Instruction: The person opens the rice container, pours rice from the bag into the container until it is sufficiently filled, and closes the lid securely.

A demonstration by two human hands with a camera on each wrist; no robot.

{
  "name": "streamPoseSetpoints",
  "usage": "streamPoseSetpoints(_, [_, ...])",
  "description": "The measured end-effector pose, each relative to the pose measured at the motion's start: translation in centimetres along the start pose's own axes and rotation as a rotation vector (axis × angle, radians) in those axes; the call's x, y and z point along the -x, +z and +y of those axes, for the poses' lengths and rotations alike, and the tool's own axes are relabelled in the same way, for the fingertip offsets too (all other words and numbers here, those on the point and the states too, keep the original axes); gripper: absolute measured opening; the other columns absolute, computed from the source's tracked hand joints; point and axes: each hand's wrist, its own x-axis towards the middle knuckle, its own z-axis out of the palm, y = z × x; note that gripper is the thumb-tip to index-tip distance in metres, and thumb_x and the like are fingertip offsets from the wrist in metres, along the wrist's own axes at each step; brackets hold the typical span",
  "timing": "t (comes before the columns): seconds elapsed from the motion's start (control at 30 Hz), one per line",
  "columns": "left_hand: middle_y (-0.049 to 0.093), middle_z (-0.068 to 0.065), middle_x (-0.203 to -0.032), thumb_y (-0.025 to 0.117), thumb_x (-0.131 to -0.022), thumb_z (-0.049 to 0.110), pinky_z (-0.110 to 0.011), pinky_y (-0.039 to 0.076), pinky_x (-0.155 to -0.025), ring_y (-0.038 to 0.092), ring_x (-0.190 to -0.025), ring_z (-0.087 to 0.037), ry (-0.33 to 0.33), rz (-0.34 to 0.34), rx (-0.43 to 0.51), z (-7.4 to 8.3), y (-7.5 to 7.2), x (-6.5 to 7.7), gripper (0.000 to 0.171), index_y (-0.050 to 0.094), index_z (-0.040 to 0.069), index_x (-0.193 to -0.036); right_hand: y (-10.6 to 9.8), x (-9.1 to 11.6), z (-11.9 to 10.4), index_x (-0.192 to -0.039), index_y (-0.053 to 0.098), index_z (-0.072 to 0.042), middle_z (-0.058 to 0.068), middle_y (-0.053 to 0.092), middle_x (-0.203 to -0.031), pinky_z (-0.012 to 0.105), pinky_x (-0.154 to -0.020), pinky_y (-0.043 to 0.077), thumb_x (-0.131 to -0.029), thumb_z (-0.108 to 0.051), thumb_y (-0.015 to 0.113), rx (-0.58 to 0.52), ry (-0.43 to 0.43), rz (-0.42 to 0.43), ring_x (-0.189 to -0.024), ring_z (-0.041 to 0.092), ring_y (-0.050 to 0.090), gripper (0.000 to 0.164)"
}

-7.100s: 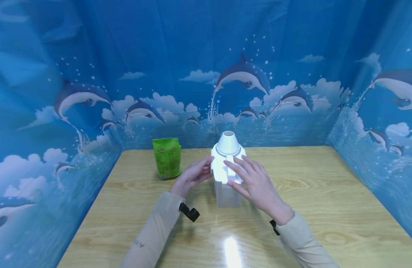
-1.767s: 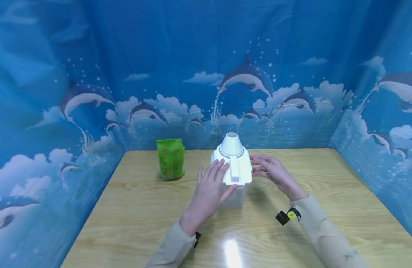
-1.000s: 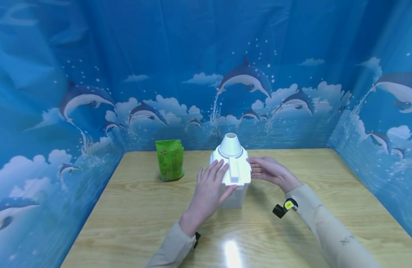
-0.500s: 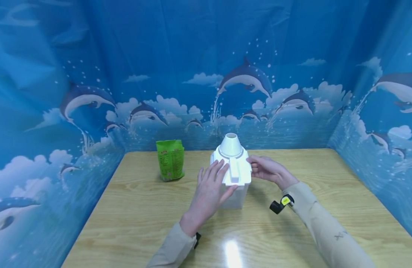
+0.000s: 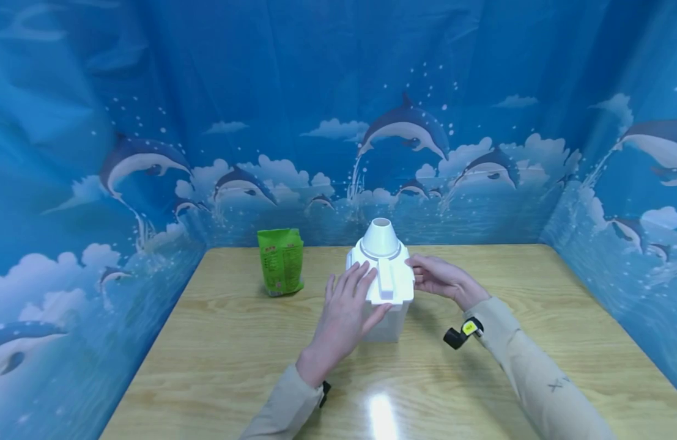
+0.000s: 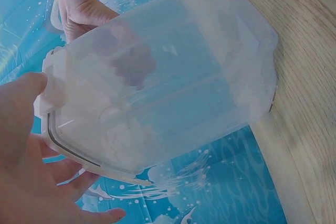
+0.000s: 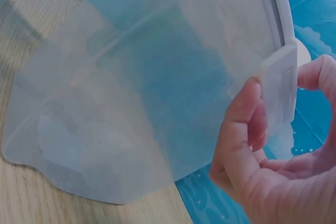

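A translucent plastic storage container [image 5: 383, 324] stands on the table, its white lid [image 5: 401, 278] topped by a cone-shaped spout. My left hand [image 5: 340, 315] rests on the lid's left part with fingers stretched out; in the left wrist view its thumb [image 6: 34, 82] lies along the lid's edge. My right hand [image 5: 440, 281] is at the lid's right side. There, in the right wrist view, its thumb and curled fingers pinch a white side clip [image 7: 281, 87], which tilts outward from the container wall.
A green printed bag [image 5: 281, 263] stands upright to the left, near the back of the wooden table [image 5: 233, 342]. Behind and beside the table hangs a blue curtain [image 5: 316, 79] printed with dolphins.
The hands have swapped roles: earlier the left was at the lid's left side and the right lay on top. Over the last second the right fingers have curled in at the clip.
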Motion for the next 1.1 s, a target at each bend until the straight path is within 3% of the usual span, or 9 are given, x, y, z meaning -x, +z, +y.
streamPoseSetpoints(0.43, [0.048,-0.013,-0.153,0.068,-0.094,0.050,-0.066,0.035,-0.112,0.044,-0.141,-0.031,-0.008,-0.005,0.002,0.08,0.07,-0.03,0.070,0.049,0.008,-0.147,-0.21,-0.07,0.12,-0.100,0.066,-0.013,0.002,0.071,-0.095,0.026,-0.082,0.059,-0.103,-0.013,0.043,-0.006,-0.009,-0.025,-0.086,0.012,0.069,0.023])
streamPoseSetpoints(0.67, [0.047,-0.013,-0.153,0.067,-0.094,0.050,-0.066,0.034,-0.113,0.044,-0.141,-0.031,0.000,-0.001,0.003,-0.01,0.17,-0.03,0.071,0.048,0.007,-0.148,0.06,0.34,-0.03,-0.110,0.061,-0.005,0.004,0.066,-0.091,0.018,-0.070,0.057,-0.102,-0.013,0.049,-0.041,0.011,0.051,-0.071,0.007,0.061,0.016])
streamPoseSetpoints(0.8, [0.047,-0.013,-0.153,0.067,-0.094,0.050,-0.066,0.035,-0.112,0.043,-0.141,-0.031,0.002,0.006,0.003,-0.06,0.17,-0.02,0.071,0.048,0.008,-0.148,0.23,0.44,-0.12,-0.124,0.053,0.001,0.005,0.066,-0.096,0.018,-0.072,0.057,-0.103,-0.013,0.050,-0.026,0.013,0.071,-0.071,0.008,0.063,0.025])
streamPoseSetpoints(1.1, [0.047,-0.013,-0.153,0.066,-0.095,0.052,-0.066,0.035,-0.112,0.043,-0.141,-0.031,0.002,0.000,-0.004,0.06,0.08,-0.01,0.070,0.048,0.009,-0.148,0.07,0.67,0.30,-0.134,0.046,0.005,0.004,0.070,-0.097,0.022,-0.083,0.058,-0.105,-0.016,0.051,-0.056,0.002,0.060,-0.078,0.010,0.067,0.036])
